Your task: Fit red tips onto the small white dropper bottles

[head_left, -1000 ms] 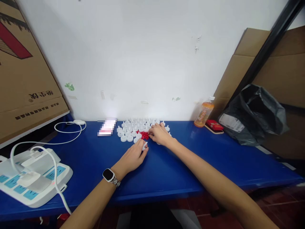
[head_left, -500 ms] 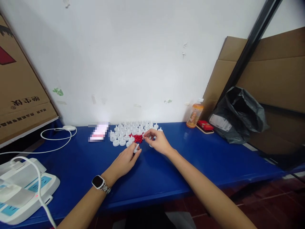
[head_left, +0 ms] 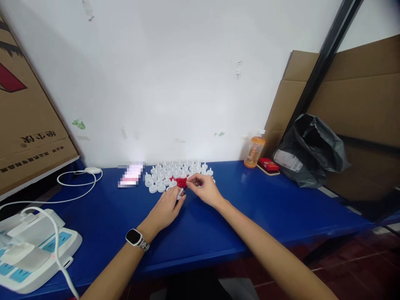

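My left hand [head_left: 165, 207] is closed around a white nozzle cap [head_left: 180, 193], its pointed tip showing between thumb and fingers. Beside it, a pile of small red pieces [head_left: 179, 182] lies on the blue table [head_left: 200, 233]. My right hand [head_left: 206, 191] is over the right side of that pile, thumb and forefinger pinched together. Whatever is in this pinch, if anything, is too small to make out. Many white nozzle caps [head_left: 153, 188] surround the red pieces on the left and behind, most standing with their tips up.
Left of the caps lies a phone [head_left: 131, 174] with a blurred screen. A white power strip [head_left: 46, 258] and a cable [head_left: 78, 196] occupy the left side. An orange bottle [head_left: 254, 151], a red box [head_left: 268, 164] and a grey plastic bag [head_left: 308, 152] stand at the right.
My right hand has come slightly lower, its fingertips nearer the red pieces. The left hand keeps the nozzle cap in nearly the same place. The view has shifted slightly.
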A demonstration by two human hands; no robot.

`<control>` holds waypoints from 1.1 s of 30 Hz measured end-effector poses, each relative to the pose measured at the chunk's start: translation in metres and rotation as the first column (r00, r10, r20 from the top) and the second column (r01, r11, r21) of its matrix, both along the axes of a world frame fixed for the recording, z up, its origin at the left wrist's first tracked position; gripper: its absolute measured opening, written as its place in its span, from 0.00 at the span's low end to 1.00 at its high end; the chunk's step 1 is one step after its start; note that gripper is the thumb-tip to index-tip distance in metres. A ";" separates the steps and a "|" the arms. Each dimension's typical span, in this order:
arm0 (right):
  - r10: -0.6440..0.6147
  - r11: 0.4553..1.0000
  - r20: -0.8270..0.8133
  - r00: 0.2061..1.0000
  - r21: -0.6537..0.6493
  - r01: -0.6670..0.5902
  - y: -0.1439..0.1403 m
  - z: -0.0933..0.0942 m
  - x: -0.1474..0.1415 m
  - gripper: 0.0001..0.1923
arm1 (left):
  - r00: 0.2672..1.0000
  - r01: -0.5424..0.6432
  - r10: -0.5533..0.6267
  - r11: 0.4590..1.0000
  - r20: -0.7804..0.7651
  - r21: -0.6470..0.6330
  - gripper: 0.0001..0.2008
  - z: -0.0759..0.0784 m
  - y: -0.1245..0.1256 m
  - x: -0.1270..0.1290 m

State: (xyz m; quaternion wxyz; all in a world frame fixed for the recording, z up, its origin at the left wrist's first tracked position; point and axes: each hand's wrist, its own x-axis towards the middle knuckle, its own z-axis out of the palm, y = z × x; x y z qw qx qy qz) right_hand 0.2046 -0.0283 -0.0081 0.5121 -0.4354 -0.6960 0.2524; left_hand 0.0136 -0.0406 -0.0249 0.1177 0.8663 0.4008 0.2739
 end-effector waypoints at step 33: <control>0.134 0.988 -0.260 0.956 -0.042 -0.150 -0.019 -0.010 -0.032 0.12 | 0.983 0.062 -0.035 0.988 0.182 -0.144 0.12 -0.002 -0.018 -0.004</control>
